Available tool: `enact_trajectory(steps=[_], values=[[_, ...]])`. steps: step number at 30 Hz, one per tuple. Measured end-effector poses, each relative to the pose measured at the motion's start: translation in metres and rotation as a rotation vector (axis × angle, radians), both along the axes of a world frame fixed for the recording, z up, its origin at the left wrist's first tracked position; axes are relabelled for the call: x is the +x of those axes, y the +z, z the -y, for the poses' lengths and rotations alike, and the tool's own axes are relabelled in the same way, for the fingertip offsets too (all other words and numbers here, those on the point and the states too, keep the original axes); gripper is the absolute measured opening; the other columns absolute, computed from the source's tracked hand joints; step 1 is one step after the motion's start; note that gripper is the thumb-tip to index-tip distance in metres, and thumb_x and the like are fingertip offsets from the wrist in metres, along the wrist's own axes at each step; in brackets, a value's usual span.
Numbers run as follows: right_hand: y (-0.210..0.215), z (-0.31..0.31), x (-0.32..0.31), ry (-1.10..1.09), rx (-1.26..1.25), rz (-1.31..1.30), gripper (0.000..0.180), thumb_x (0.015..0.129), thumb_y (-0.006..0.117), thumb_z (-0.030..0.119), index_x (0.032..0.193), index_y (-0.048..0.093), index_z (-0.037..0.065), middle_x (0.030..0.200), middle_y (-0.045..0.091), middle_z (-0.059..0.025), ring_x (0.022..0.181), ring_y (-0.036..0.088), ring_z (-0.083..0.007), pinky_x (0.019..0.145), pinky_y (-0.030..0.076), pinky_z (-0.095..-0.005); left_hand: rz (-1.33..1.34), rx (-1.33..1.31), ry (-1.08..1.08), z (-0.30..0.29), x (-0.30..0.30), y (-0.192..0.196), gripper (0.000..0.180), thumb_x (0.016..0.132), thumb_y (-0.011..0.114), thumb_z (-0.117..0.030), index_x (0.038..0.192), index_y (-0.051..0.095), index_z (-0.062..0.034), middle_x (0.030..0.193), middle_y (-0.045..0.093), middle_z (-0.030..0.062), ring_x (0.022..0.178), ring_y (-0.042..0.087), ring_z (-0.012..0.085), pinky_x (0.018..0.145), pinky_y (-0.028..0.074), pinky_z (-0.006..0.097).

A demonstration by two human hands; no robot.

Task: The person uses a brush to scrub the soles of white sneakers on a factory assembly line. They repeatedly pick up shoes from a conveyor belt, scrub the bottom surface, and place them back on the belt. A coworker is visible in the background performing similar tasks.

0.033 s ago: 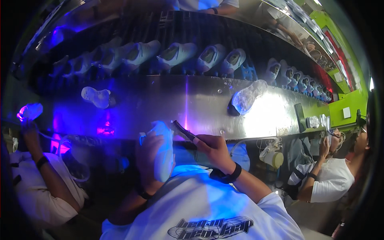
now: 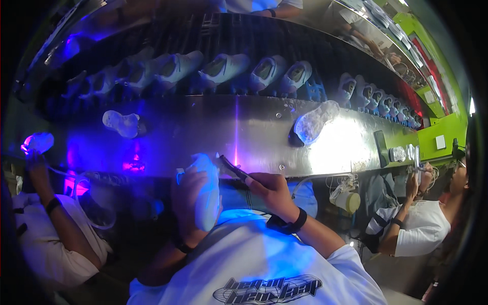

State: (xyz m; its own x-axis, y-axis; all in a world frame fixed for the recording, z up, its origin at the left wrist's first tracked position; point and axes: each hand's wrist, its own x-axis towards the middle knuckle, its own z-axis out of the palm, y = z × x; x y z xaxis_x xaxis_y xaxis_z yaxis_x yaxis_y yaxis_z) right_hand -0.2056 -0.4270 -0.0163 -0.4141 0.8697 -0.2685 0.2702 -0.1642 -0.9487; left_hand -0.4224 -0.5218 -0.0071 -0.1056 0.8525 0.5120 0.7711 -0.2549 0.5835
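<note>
Under blue light, my left hand (image 2: 187, 201) grips a pale shoe (image 2: 208, 195) that stands lengthwise in front of my chest. The fingers wrap round its left side. To the right of the shoe, my right hand (image 2: 273, 190) is closed on a slim dark brush-like tool (image 2: 234, 169). Its far end points up and left, close to the shoe's upper right edge with a small gap between them. A small whitish spot shows by that tip; I cannot make out what it is.
A metal bench (image 2: 203, 132) runs across in front. On it lie a pale sole (image 2: 121, 124) at left and another sole (image 2: 316, 123) on a dark support at right. Behind, a row of shoes (image 2: 223, 70) stands on a dark conveyor. Co-workers sit on both sides.
The tool's tip has shifted very slightly, and a whitish spot now shows beside it. At right, a co-worker's hands have moved a little. The shoe in my left hand stays in place.
</note>
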Motion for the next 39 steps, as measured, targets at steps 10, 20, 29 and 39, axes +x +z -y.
enact_trajectory(steps=[10, 20, 29, 39], values=[[0.023, 0.004, 0.012, 0.117, -0.022, -0.031, 0.023, 0.103, 0.068, 0.017, 0.099, 0.073, -0.005, 0.072, 0.061, -0.0019, 0.066, 0.048, -0.0081, 0.06, 0.042, -0.0295, -0.027, -0.006, 0.012, 0.001, 0.002, 0.003, 0.069, 0.074, 0.084, -0.008, 0.135, 0.053, -0.0026, 0.133, 0.059, 0.0201, 0.128, 0.056, 0.042, 0.112, 0.043, 0.053], [0.067, 0.018, 0.032, 0.186, -0.181, -0.107, 0.025, 0.104, 0.067, 0.019, 0.097, 0.072, -0.005, 0.07, 0.06, -0.0026, 0.064, 0.048, -0.0092, 0.058, 0.041, -0.0301, -0.148, -0.027, 0.052, -0.005, 0.009, 0.013, 0.073, 0.071, 0.085, -0.008, 0.137, 0.053, -0.002, 0.137, 0.059, 0.0194, 0.13, 0.057, 0.0413, 0.113, 0.04, 0.054], [0.074, 0.031, 0.041, 0.075, 0.169, -0.145, 0.022, 0.099, 0.071, 0.015, 0.105, 0.072, -0.006, 0.073, 0.063, -0.0143, 0.062, 0.054, -0.0197, 0.058, 0.042, -0.0338, -0.148, 0.017, 0.135, -0.035, 0.037, 0.048, 0.033, 0.081, 0.073, -0.008, 0.112, 0.062, -0.0026, 0.118, 0.062, 0.0159, 0.113, 0.062, 0.0389, 0.1, 0.043, 0.055], [0.107, 0.003, 0.057, 0.016, 0.596, 0.161, 0.019, 0.09, 0.075, 0.01, 0.106, 0.075, -0.001, 0.071, 0.063, -0.0118, 0.056, 0.06, -0.0231, 0.054, 0.046, -0.0332, -0.179, -0.159, 0.078, -0.062, 0.039, 0.065, 0.069, 0.069, 0.078, -0.001, 0.133, 0.052, -0.0029, 0.125, 0.059, 0.0207, 0.119, 0.056, 0.0441, 0.11, 0.037, 0.057]])
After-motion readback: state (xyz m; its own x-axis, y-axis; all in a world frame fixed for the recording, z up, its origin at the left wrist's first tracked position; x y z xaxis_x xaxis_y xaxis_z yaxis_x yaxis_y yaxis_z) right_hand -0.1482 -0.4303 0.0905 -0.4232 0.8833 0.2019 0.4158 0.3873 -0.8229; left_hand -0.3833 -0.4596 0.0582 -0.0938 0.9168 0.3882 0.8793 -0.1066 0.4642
